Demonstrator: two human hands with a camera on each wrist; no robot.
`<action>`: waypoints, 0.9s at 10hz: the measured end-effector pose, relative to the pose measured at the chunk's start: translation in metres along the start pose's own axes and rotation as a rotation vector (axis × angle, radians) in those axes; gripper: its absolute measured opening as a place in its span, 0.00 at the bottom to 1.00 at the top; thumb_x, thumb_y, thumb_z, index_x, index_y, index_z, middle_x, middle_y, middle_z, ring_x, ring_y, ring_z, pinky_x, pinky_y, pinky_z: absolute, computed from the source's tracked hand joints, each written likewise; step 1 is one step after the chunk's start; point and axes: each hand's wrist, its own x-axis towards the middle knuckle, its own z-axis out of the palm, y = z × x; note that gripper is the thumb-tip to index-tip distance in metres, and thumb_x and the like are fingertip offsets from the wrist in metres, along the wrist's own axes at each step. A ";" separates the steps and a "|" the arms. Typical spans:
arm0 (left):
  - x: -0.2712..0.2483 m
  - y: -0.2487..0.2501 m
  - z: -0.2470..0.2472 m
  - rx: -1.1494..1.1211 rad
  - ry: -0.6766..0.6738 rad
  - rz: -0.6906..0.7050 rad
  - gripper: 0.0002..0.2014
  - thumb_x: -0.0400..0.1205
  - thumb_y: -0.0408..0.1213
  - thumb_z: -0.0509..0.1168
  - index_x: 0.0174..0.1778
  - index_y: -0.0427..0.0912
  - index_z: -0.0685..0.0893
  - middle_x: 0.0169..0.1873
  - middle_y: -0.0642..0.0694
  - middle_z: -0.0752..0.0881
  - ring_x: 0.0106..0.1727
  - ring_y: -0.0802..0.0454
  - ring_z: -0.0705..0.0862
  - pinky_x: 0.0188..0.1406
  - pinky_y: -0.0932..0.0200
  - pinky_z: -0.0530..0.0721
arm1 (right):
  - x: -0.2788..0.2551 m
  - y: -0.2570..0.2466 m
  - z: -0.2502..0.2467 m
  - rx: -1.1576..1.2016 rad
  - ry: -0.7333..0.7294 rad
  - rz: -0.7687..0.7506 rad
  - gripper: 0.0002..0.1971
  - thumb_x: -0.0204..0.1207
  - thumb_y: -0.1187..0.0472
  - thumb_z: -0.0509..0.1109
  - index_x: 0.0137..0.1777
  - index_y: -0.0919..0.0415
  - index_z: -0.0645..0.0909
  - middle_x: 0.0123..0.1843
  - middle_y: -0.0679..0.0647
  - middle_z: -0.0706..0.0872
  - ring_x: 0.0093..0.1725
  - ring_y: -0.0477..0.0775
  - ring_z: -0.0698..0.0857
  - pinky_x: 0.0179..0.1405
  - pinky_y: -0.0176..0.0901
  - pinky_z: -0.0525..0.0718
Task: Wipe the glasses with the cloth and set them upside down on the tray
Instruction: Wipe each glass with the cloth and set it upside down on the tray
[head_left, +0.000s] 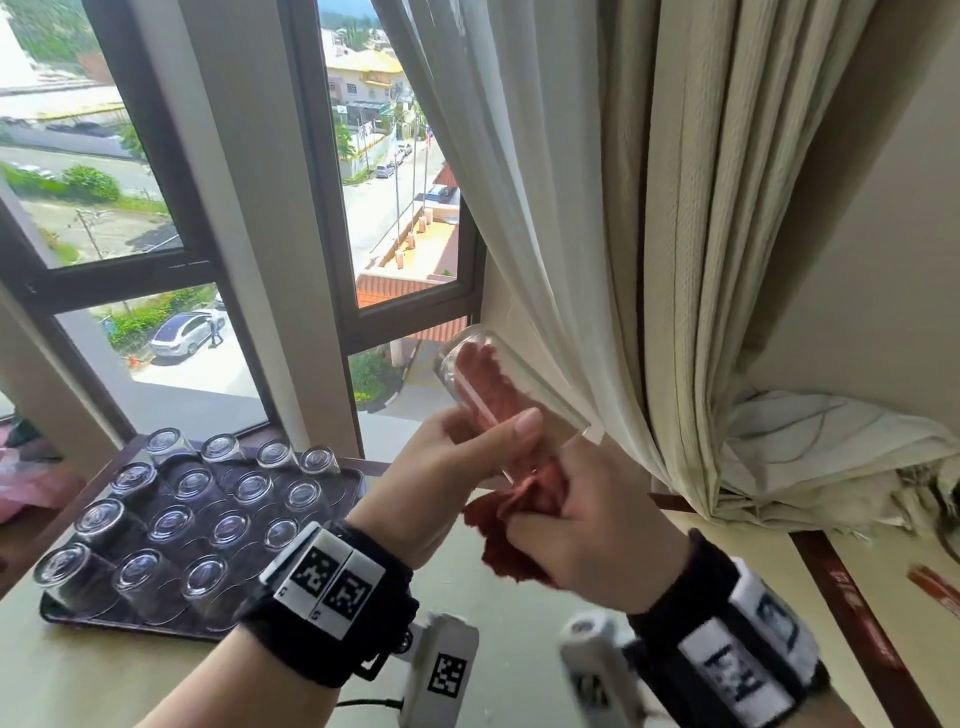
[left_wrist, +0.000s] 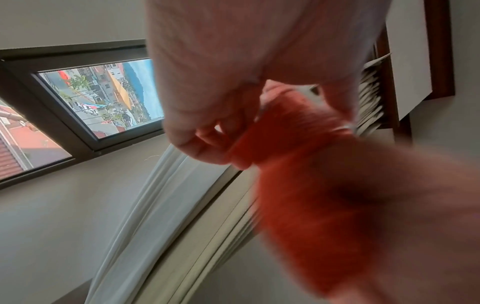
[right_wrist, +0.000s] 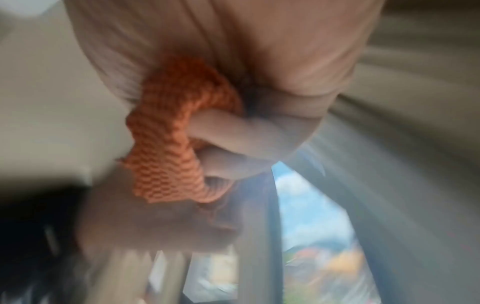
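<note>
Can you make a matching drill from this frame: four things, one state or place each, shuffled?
Things:
1. held glass
2. red cloth
3. tray
4. curtain

States:
a. hangs right of the window
b. carries upside-down glasses
c. tilted, gripped by the left hand
d. stuffed into the glass, tail gripped by the right hand

Pairs: 1-c, 2-d, 3-b, 4-a

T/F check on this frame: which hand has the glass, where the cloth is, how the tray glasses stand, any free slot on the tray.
1. The left hand grips the glass. True.
2. The red cloth lies flat on the table. False: it is stuffed inside the glass, its tail held by the right hand.
3. Glasses on the tray stand base up. True.
4. The held glass is upright. False: it is tilted, base toward the window.
5. The tray's near right spot is free. True.
</note>
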 end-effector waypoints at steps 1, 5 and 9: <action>0.001 0.004 0.003 0.137 0.063 -0.053 0.22 0.71 0.56 0.81 0.47 0.40 0.95 0.46 0.38 0.95 0.46 0.45 0.91 0.52 0.54 0.90 | 0.006 0.007 0.006 -1.102 0.045 -0.083 0.36 0.67 0.60 0.77 0.78 0.46 0.79 0.58 0.45 0.93 0.34 0.49 0.90 0.35 0.35 0.85; 0.000 -0.001 -0.020 -0.066 -0.153 0.080 0.32 0.74 0.51 0.85 0.61 0.26 0.89 0.56 0.30 0.91 0.57 0.34 0.90 0.66 0.36 0.87 | 0.011 0.009 0.000 1.291 -0.231 0.089 0.38 0.68 0.79 0.66 0.81 0.75 0.63 0.38 0.58 0.87 0.29 0.49 0.87 0.28 0.38 0.88; 0.002 -0.006 -0.032 -0.097 -0.131 -0.040 0.22 0.72 0.52 0.86 0.55 0.42 0.95 0.50 0.37 0.92 0.50 0.38 0.89 0.54 0.43 0.83 | 0.022 0.016 0.016 1.139 -0.084 0.155 0.27 0.80 0.45 0.75 0.74 0.60 0.84 0.59 0.69 0.87 0.45 0.57 0.89 0.39 0.47 0.91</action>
